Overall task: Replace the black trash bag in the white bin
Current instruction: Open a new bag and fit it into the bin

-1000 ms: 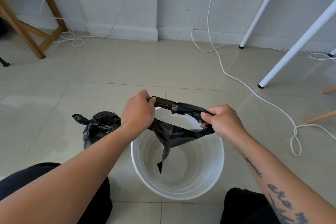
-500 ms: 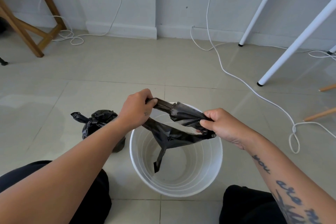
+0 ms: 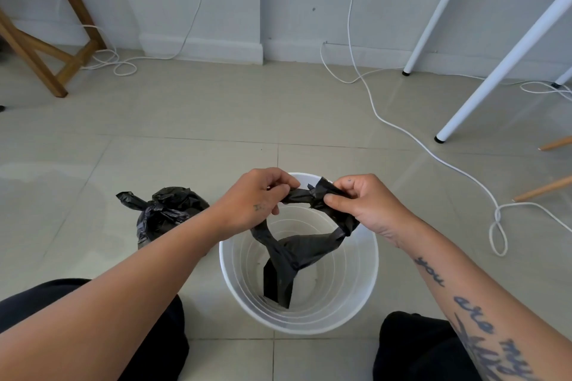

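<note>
The white bin (image 3: 365, 297) stands on the tiled floor between my knees, with no liner on its rim. Above its far rim, my left hand (image 3: 252, 199) and my right hand (image 3: 363, 206) both pinch the bunched top of a new black trash bag (image 3: 294, 257). The hands are close together. The rest of the bag hangs in a loop and its narrow folded end dangles down inside the bin. A full, knotted black trash bag (image 3: 164, 213) sits on the floor just left of the bin, partly behind my left forearm.
A white cable (image 3: 433, 155) runs across the floor at the right and loops near the bin. White table legs (image 3: 501, 62) stand at the back right, wooden legs (image 3: 46, 49) at the back left. My knees (image 3: 414, 346) flank the bin.
My hands have come closer together over the bin's far rim, bunching the bag's top between them. The bag now hangs in a loop, deeper in the bin.
</note>
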